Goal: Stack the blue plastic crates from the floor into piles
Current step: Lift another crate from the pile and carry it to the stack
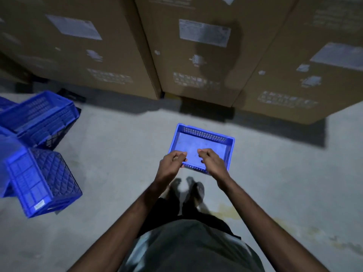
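Note:
A shallow blue plastic crate [204, 141] sits open side up in front of me, over the grey floor. My left hand [171, 163] grips its near rim at the left corner, fingers curled over the edge. My right hand [211, 161] hovers over the near rim further right with curled fingers; whether it touches the rim I cannot tell. At the left, several more blue crates lie in a loose heap: one crate on its side [42, 181] shows a quilted base, and nested crates [41, 116] lean behind it.
Tall cardboard boxes [196, 55] with paper labels form a wall along the far side. My feet [186, 189] stand just below the held crate. Bare concrete floor [117, 154] stretches between the heap and me, and to the right.

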The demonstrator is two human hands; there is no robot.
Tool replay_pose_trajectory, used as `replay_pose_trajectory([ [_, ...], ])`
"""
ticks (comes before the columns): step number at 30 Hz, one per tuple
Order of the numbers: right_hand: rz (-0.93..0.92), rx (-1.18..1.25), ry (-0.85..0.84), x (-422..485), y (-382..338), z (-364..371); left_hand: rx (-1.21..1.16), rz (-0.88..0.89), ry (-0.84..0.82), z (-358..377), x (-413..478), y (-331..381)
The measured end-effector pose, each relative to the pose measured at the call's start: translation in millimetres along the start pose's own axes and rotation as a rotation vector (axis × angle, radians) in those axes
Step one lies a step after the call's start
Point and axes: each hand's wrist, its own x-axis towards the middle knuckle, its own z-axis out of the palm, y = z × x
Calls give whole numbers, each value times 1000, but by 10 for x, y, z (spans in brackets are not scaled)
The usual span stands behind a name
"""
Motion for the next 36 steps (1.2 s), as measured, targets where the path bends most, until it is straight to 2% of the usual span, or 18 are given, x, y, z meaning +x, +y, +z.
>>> replay_pose_trajectory([
  [7,-129,-144,-155,-355,-409,815,-153,7,172,-792,-530,-346],
  [12,-214,-242,-256,-684,-618,1700,-267,0,288,-1522,-966,-809],
  [20,-330,-414,-411,-1445,-778,3791,-395,-3,493,-3139,-1846,-1881],
  [27,-395,-544,-586,-2187,-780,5631,-520,-82,686,-4510,-2587,-2967],
  [36,-452,-639,-759,-2909,-997,7683,-717,-160,936,-6078,-3265,-3873],
])
